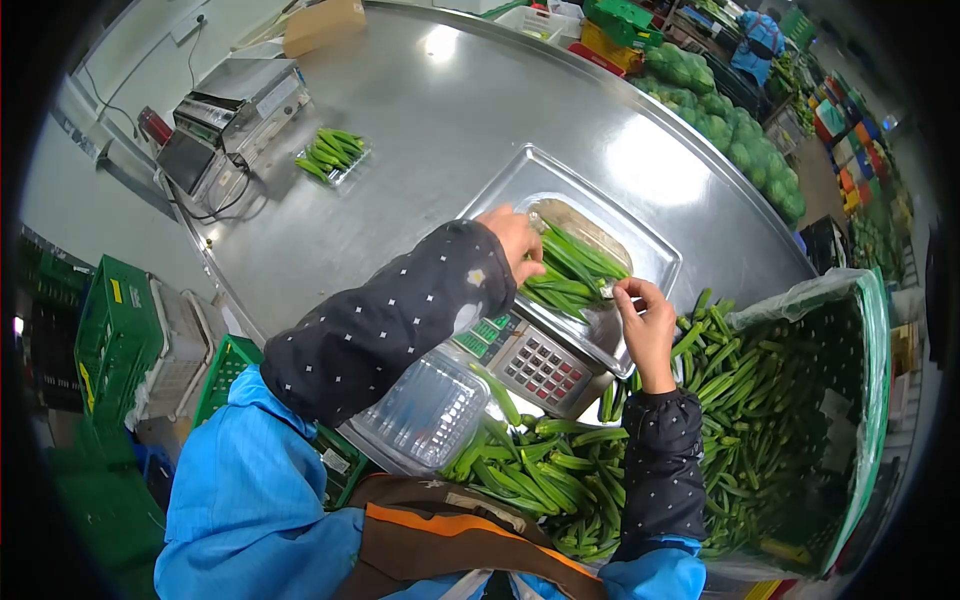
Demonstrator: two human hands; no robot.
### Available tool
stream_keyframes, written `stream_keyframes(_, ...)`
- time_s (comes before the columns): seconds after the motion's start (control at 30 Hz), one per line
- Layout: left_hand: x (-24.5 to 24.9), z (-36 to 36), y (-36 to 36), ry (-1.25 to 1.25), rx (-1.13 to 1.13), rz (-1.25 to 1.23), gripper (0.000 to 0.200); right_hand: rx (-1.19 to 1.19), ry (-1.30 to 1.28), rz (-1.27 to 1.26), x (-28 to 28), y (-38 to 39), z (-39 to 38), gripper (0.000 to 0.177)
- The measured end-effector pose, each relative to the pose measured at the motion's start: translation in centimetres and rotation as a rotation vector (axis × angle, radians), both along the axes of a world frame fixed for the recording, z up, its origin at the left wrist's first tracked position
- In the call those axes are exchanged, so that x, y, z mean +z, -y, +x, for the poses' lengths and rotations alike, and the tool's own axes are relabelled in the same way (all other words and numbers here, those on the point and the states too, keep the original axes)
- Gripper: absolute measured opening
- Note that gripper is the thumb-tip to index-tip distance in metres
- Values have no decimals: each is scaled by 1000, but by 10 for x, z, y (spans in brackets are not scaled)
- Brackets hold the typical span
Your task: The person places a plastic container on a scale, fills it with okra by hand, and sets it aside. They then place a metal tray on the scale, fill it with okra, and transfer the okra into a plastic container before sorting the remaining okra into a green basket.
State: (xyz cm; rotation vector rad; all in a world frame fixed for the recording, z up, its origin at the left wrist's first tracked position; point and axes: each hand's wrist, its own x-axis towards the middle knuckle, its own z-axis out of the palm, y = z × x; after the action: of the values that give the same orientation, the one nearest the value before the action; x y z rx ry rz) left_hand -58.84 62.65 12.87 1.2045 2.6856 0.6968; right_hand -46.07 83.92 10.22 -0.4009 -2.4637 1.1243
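Note:
A clear tray of long green okra pods (575, 265) rests on the metal pan of a weighing scale (540, 365). My left hand (513, 243) is at the left end of the tray, fingers curled down over it; what they hold, if anything, is hidden. At the right end my right hand (648, 325) pinches the tray's clear corner between thumb and index finger. Loose okra (540, 470) lies below the scale, and more fills a lined green crate (875, 400) on the right. Stacked empty clear trays (425, 410) sit left of the keypad.
A filled okra tray (333, 152) stands on the steel table (400, 120) near a wrapping machine (235, 125). Behind the table's far edge are cabbages (740, 140), crates and a person in blue (758, 45). Green crates (115, 330) are at the left.

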Motion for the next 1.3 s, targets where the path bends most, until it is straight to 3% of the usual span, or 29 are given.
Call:
stream_keyframes(0.33,-26,7,-8,-90,-142,-26,16,2,65,-15,-18,6,1,14)
stream_keyframes(0.67,-30,-8,-13,-109,-77,55,13,-34,136,94,-18,6,-8,10)
stream_keyframes(1.0,-48,-16,-4,-180,-128,146,7,17,9,208,-38,-4,-5,6)
stream_keyframes(1.2,-45,-13,-3,-120,-87,223,8,1,43,140,-32,-2,-2,6)
stream_keyframes(1.3,-30,-7,-1,-81,-90,309,9,10,-22,-135,-20,-3,6,6)
